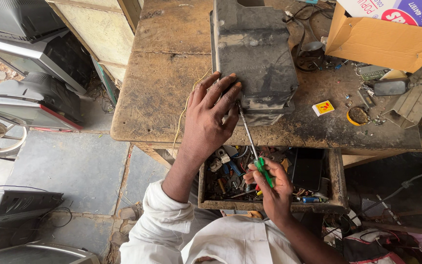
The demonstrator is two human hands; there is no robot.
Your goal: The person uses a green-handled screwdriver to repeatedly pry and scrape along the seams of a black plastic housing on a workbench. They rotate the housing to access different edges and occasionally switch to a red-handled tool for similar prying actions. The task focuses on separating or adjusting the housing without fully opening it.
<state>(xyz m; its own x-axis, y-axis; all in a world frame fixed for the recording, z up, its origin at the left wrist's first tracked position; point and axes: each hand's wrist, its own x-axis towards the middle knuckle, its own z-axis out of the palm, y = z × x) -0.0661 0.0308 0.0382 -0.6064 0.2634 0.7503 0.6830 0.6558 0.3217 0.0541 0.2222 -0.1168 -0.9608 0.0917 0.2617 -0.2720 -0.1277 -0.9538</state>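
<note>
left hand [210, 113] spread flat on dusty grey plastic casing [253, 54] centre-top on worn wooden table [162, 93], right hand [273, 188] gripping green-handled steel screwdriver [253, 146], tip at casing's lower edge, cluttered open drawer [335, 181] below

Left hand [211, 110] presses flat on the near corner of the dark grey plastic casing [252, 54] lying on the worn wooden workbench [162, 93]. Right hand [272, 188] grips the green-handled screwdriver [253, 146], tip at the casing's edge, over the open tool drawer [335, 181].

Bare bench top [157, 93] left of grey casing [252, 51]; cardboard box [382, 41] and small parts [362, 98] crowd right side.
</note>
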